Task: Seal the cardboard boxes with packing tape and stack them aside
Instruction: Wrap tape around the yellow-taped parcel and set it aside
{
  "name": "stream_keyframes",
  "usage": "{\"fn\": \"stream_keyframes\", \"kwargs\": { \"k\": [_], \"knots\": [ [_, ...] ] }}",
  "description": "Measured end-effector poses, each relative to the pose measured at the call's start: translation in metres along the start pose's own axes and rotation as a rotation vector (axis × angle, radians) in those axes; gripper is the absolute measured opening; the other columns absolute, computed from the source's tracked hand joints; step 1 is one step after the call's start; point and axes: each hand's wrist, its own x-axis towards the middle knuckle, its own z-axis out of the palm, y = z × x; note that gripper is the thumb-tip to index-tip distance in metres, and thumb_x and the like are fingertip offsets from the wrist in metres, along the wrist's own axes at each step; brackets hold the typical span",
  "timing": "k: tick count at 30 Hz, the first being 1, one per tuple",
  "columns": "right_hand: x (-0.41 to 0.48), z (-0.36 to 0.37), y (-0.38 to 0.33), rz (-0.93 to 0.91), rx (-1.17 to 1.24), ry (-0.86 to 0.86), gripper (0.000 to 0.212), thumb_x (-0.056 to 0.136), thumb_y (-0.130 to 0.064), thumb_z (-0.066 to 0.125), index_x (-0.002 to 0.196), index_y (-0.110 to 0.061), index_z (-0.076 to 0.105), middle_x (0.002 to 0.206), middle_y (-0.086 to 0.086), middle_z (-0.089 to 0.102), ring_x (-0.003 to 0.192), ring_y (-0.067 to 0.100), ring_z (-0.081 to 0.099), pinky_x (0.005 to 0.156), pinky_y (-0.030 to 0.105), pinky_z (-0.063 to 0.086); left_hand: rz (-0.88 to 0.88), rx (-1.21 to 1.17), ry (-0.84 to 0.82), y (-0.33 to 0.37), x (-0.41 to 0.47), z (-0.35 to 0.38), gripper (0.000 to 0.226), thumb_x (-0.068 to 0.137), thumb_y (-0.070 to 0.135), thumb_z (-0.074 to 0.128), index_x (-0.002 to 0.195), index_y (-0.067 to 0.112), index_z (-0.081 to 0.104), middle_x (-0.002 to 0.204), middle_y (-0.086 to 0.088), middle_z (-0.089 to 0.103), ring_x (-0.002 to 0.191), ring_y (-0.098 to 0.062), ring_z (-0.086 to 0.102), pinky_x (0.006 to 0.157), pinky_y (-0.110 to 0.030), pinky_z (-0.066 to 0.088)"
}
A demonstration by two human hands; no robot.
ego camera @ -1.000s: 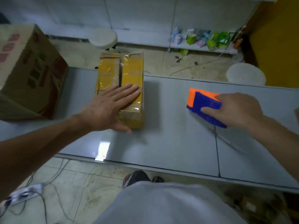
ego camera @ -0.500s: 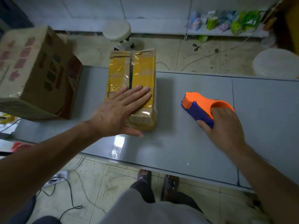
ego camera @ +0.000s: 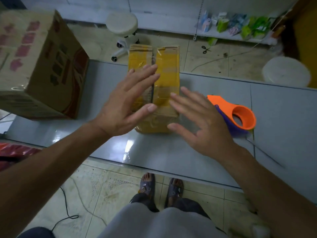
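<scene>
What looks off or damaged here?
The small box has top flaps parted along a dark centre gap, and its yellow tape is wrinkled. Scissors lie on the floor beyond the table.

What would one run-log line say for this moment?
left hand: open, over small box | right hand: open, beside it | tape dispenser: on table, unheld

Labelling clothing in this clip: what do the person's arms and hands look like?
The left arm and right arm are bare, with no sleeves in view. The left hand and right hand wear no gloves; no ring, watch or wristband shows.
</scene>
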Motion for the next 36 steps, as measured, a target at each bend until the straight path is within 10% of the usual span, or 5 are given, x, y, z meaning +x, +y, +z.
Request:
{"fn": "stream_keyframes", "kwargs": {
  "k": [9,17,24,29,36],
  "knots": [
    [0.029,0.032,0.019,-0.120,-0.168,-0.245,0.061,0.098,-0.048,0.039,0.143,-0.007,0.044,0.152,0.005,0.038,0.146,0.019,0.024,0.121,0.043,0.013,0.116,0.183,-0.093,-0.036,-0.015,0.018,0.068,0.099,0.054,0.039,0.145,0.004,0.040,0.153,-0.012,0.038,0.146,-0.024,0.028,0.120,-0.050,0.018],
    [0.020,0.058,0.046,-0.266,-0.136,-0.068,0.055,0.101,-0.047,0.033,0.137,-0.006,0.041,0.147,0.011,0.043,0.139,0.028,0.033,0.119,0.049,0.015,0.197,0.183,0.154,-0.049,-0.020,0.042,0.065,0.093,0.054,0.055,0.133,0.003,0.057,0.141,-0.013,0.052,0.137,-0.029,0.043,0.118,-0.051,0.023],
    [0.012,0.082,0.027,-0.014,0.062,0.169,0.058,0.101,-0.041,0.034,0.138,0.003,0.031,0.148,0.019,0.033,0.142,0.035,0.028,0.113,0.054,0.029,-0.329,-0.274,0.540,-0.018,-0.020,0.062,0.058,0.098,0.030,0.038,0.146,-0.002,0.034,0.156,-0.019,0.029,0.148,-0.030,0.022,0.120,-0.053,0.019],
    [0.001,0.074,-0.011,0.408,0.425,0.394,0.065,0.101,-0.043,0.030,0.150,-0.002,0.014,0.160,0.015,0.013,0.149,0.025,0.012,0.121,0.045,0.016,-0.731,-0.817,0.665,-0.008,-0.019,0.061,0.068,0.092,0.058,0.032,0.152,0.027,0.023,0.157,0.015,0.025,0.144,0.002,0.024,0.121,-0.033,0.023],
    [0.032,0.107,-0.032,0.771,0.601,0.779,0.049,0.104,-0.028,0.026,0.147,-0.006,0.033,0.152,0.004,0.039,0.141,0.010,0.035,0.115,0.042,0.033,-0.608,-0.730,0.750,-0.012,-0.019,0.092,0.070,0.098,0.062,0.027,0.149,0.014,0.030,0.156,-0.011,0.033,0.145,-0.022,0.031,0.117,-0.052,0.028]
  ]
}}
